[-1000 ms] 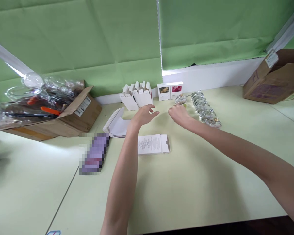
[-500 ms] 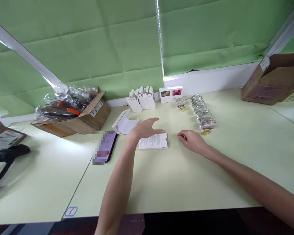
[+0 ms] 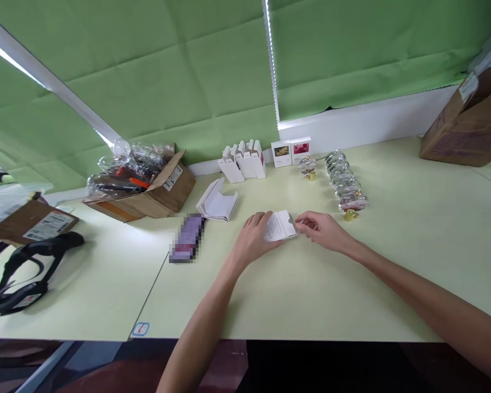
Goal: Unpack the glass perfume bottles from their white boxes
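My left hand [image 3: 254,236] is wrapped around the left part of a small white carton [image 3: 279,226] with printed text on its upper face. The carton lies at the table's middle, its notched end toward the right. My right hand [image 3: 317,229] is at that end, fingers curled in and fingertips at the carton's edge; whether they pinch a flap is too small to see. Behind the hands, a stack of folded white paper [image 3: 217,203] lies to the left. Several shiny wrapped pieces [image 3: 341,177] with gold-coloured caps form a row at the right.
Several white cartons [image 3: 242,162] stand near the wall, beside two picture boxes [image 3: 290,153]. A phone [image 3: 188,237] lies left of my hands. Further left are a cardboard box of plastic-wrapped items [image 3: 159,191] and a black strap device [image 3: 33,267]. Another cardboard box [image 3: 462,131] stands far right.
My left hand has come down from above the carton and closed around it. The carton has shifted right toward my right hand, now at its end. The camera view has turned slightly.
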Demonstrator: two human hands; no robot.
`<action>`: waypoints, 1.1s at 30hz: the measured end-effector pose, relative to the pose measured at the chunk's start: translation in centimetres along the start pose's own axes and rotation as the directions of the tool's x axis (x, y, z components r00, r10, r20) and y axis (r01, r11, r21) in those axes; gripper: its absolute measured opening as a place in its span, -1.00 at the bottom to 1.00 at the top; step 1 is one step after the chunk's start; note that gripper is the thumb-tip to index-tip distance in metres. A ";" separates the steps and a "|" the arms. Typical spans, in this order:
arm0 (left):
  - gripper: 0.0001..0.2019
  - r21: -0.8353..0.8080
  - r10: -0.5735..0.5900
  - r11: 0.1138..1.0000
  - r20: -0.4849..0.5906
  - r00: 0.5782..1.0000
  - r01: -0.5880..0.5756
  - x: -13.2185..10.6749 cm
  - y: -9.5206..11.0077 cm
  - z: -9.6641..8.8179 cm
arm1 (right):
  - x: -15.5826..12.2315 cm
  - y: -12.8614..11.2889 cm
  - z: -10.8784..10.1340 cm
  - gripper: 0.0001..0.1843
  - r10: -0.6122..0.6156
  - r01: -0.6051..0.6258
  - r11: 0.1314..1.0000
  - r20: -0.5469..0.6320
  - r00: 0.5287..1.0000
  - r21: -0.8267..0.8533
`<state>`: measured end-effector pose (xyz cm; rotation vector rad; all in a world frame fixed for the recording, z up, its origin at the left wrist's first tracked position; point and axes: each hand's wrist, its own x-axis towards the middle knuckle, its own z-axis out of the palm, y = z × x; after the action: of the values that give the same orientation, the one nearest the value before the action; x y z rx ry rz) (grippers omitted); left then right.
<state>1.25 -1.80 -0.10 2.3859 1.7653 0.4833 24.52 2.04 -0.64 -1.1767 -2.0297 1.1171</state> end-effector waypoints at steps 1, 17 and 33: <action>-0.33 0.036 0.033 0.999 -0.049 0.998 -0.031 -0.1 0.4 0.4 | 0.0 0.0 0.0 -0.69 0.007 -0.007 1.000 -0.006 1.000 0.013; -0.30 0.156 0.019 0.988 -0.202 0.979 0.013 -0.6 1.2 1.2 | 0.0 -0.8 -1.2 -0.60 0.041 -0.016 0.992 -0.203 0.978 0.123; -0.07 0.024 -0.040 0.999 -0.157 0.987 0.044 -1.0 1.9 0.9 | 0.5 -1.3 -3.9 -0.52 0.194 0.139 0.800 -0.471 0.861 0.584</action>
<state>2.97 -3.20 -0.57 2.3823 1.8937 0.6619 26.68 3.60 2.51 -1.0149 -1.1188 1.1812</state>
